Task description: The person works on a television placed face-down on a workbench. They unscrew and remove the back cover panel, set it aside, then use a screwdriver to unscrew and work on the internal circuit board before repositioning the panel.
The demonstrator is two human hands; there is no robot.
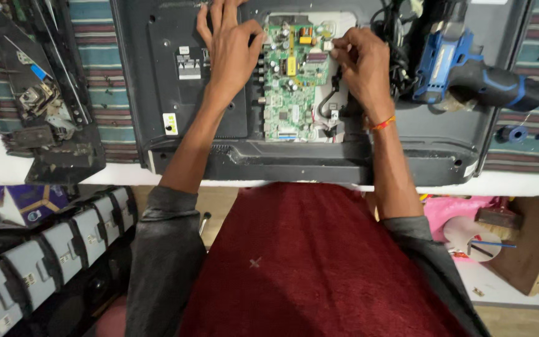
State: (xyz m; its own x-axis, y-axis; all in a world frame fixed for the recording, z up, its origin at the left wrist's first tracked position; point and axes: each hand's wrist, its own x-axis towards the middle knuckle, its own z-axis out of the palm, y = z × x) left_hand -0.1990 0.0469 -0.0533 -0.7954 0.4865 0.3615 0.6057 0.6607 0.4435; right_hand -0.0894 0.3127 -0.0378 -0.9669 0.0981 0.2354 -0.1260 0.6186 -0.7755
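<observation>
both hands are on the green circuit board (291, 81) in the open tv back (157, 75), top centre of frame. left hand (232, 53) lies flat on its left edge, fingers spread. right hand (363, 65) has its fingers pinching something small at the board's right edge, blue drill (478, 78) just beside.

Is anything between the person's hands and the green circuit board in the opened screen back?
Nothing visible. The left hand rests at the circuit board's left edge, and the right hand is at its right edge, beside the black cables.
</observation>
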